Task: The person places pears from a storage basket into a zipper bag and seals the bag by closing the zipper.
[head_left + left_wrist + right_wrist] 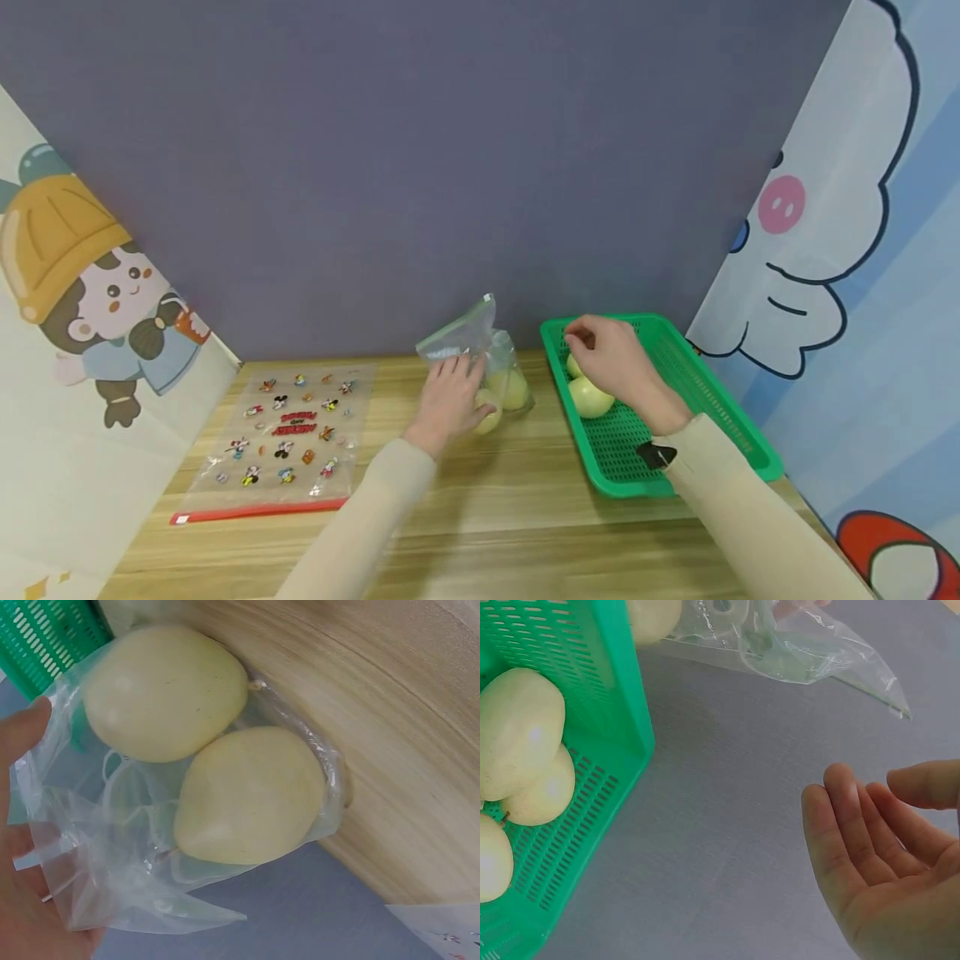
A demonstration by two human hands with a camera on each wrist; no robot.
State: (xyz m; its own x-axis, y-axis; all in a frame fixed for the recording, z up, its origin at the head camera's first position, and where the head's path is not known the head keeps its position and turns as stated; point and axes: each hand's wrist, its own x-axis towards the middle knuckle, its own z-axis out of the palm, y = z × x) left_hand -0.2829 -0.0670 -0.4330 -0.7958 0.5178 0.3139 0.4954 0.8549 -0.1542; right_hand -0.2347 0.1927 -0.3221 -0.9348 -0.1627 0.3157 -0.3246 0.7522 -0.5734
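Note:
A clear zip bag (pixel 459 337) with a green strip along its mouth stands on the table, holding two pale yellow pears (pixel 251 795). My left hand (pixel 450 396) holds the bag at its side, fingers over the plastic and thumb low beside a pear; in the left wrist view the thumb (pixel 26 727) lies at the bag's edge. My right hand (pixel 617 354) hovers over the left part of a green basket (pixel 600 467), its fingers loosely bent with nothing in them. Several more pears (pixel 521 735) lie in that basket, partly hidden by the right hand in the head view.
A flat clear bag (pixel 288 442) printed with cartoon figures, with a red slider strip, lies on the table's left. A grey panel (pixel 420 167) rises behind the table (pixel 495 508). Walls with cartoon pictures flank both sides.

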